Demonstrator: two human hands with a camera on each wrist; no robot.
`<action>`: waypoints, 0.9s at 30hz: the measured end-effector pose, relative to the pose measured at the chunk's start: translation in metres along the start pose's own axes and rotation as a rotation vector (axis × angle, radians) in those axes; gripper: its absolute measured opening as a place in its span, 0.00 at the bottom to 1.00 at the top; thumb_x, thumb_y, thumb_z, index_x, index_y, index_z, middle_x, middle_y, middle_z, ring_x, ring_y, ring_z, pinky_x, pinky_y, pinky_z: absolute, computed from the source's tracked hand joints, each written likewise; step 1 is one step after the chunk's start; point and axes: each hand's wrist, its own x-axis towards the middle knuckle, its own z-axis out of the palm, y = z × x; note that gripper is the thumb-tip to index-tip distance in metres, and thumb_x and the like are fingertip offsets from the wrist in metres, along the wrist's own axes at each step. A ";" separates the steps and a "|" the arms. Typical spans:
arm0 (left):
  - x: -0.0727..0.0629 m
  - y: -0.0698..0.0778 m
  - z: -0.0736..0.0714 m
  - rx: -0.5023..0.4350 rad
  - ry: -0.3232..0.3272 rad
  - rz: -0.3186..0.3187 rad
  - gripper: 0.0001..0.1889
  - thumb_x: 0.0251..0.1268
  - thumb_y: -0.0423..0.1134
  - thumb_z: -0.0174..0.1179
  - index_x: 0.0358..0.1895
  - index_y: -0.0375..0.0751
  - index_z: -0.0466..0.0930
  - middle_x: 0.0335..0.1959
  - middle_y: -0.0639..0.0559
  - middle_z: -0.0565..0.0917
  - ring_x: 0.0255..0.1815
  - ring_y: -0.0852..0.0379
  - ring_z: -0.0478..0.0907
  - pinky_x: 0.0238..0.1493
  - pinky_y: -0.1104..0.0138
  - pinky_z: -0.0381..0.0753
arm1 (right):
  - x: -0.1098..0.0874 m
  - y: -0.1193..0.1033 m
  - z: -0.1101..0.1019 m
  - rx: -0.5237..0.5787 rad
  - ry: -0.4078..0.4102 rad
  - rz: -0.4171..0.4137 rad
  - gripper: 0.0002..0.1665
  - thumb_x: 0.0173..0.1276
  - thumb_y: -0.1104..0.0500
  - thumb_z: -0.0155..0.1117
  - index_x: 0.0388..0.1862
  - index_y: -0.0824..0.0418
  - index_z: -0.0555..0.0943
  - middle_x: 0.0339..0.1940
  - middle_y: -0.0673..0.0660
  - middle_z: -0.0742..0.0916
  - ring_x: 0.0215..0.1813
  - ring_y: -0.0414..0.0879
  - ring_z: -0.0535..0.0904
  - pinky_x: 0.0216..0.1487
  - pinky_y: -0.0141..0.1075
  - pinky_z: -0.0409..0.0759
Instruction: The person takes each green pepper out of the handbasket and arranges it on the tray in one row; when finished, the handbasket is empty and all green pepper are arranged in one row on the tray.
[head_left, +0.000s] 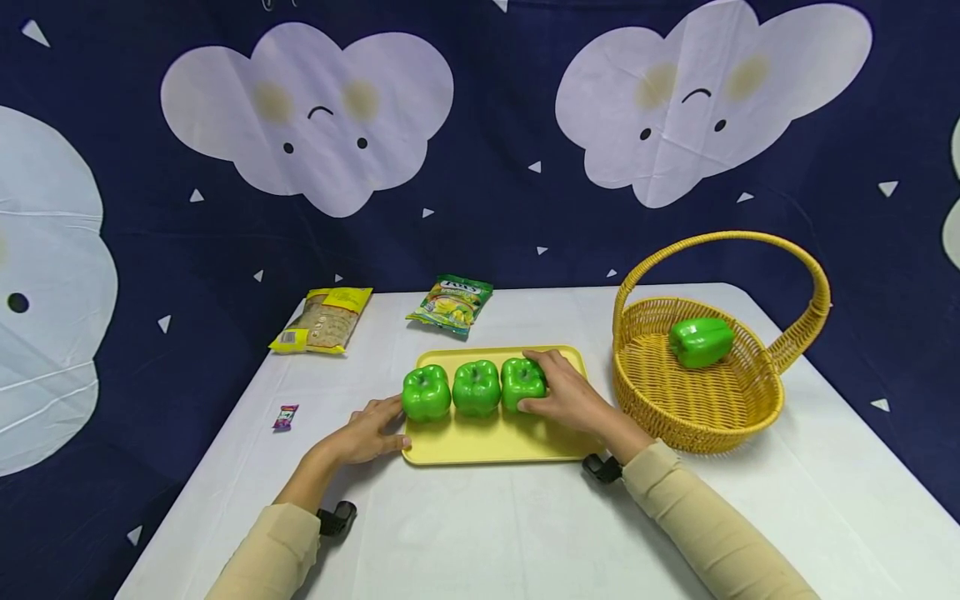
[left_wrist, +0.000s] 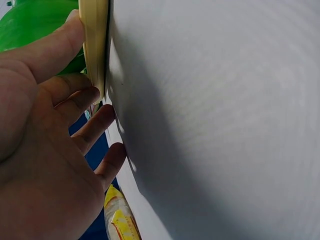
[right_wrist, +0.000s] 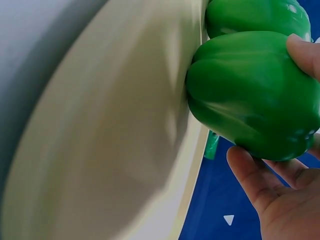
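Three green bell peppers stand in a row on a yellow tray [head_left: 465,450]: a left pepper [head_left: 426,393], a middle pepper [head_left: 476,389] and a right pepper [head_left: 522,383]. My right hand [head_left: 564,393] holds the right pepper between thumb and fingers. In the right wrist view that pepper [right_wrist: 250,95] touches the tray and the pepper beside it. At the tray's left edge, my left hand [head_left: 367,433] lies with fingers spread. Its thumb touches the tray rim [left_wrist: 94,50] in the left wrist view, and its other fingers are loosely extended by the tray's side.
A yellow wicker basket [head_left: 697,425] with a tall handle stands at the right, a green bell pepper [head_left: 701,342] lying inside. Behind the tray lie a green snack bag [head_left: 452,305] and a yellow-and-clear bag [head_left: 324,321]. A small purple packet [head_left: 285,417] is at the left.
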 end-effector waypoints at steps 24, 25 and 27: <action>-0.002 0.002 0.000 -0.018 0.009 0.010 0.38 0.61 0.46 0.61 0.72 0.38 0.57 0.72 0.37 0.60 0.71 0.36 0.55 0.65 0.34 0.48 | -0.005 -0.003 -0.022 0.008 -0.022 0.001 0.54 0.52 0.45 0.73 0.73 0.54 0.57 0.64 0.61 0.72 0.63 0.58 0.71 0.61 0.53 0.72; -0.002 0.002 0.000 -0.017 0.010 0.012 0.38 0.61 0.46 0.61 0.72 0.37 0.57 0.72 0.37 0.60 0.71 0.36 0.55 0.65 0.34 0.48 | -0.006 -0.003 -0.025 0.009 -0.019 -0.011 0.53 0.52 0.45 0.73 0.73 0.55 0.58 0.64 0.61 0.71 0.62 0.58 0.71 0.60 0.53 0.73; -0.002 0.001 0.000 -0.014 0.010 0.013 0.38 0.61 0.46 0.61 0.72 0.37 0.57 0.72 0.37 0.60 0.71 0.36 0.55 0.65 0.34 0.49 | -0.008 -0.003 -0.031 0.005 -0.006 -0.031 0.52 0.52 0.45 0.73 0.72 0.56 0.58 0.63 0.62 0.72 0.62 0.58 0.71 0.58 0.52 0.74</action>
